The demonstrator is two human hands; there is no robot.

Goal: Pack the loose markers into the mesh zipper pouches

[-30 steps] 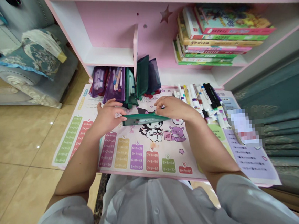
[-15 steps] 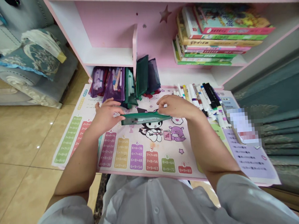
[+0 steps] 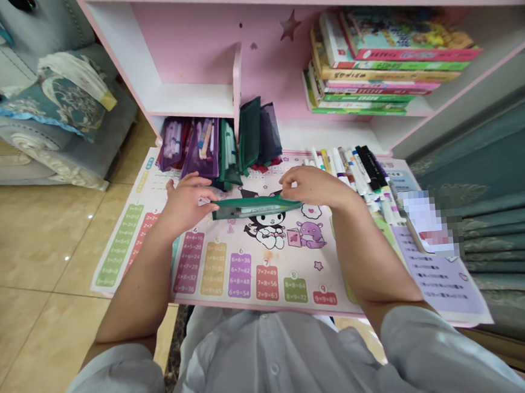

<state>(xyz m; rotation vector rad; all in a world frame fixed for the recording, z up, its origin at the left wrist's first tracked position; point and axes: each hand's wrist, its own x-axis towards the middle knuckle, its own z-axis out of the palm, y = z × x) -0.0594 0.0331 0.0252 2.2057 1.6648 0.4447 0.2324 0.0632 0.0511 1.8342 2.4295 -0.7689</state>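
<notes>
seen from above, a person in a light grey shirt stands at a pink table (image 3: 295,262) printed with times tables, with a green mesh pouch (image 3: 258,207) stretched sideways between both hands near the middle. the left hand (image 3: 189,201) pinches the pouch's left end between thumb and forefinger, the other fingers spread; the right hand (image 3: 309,185) is curled, thumb and forefinger seemingly pinching the upper edge near the right end. holding both ends probably keeps that edge taut. pale pens show through the mesh. behind, filled pouches stand close together, perhaps propping one another: a purple pouch (image 3: 165,158) of lilac pens, a wider purple one with mixed pens, and a green one with pale pens. a dark green pouch (image 3: 249,136) leans by the divider (image 3: 237,71); its contents cannot be made out. loose markers (image 3: 355,174) lie heaped at the right, beyond the right hand.
</notes>
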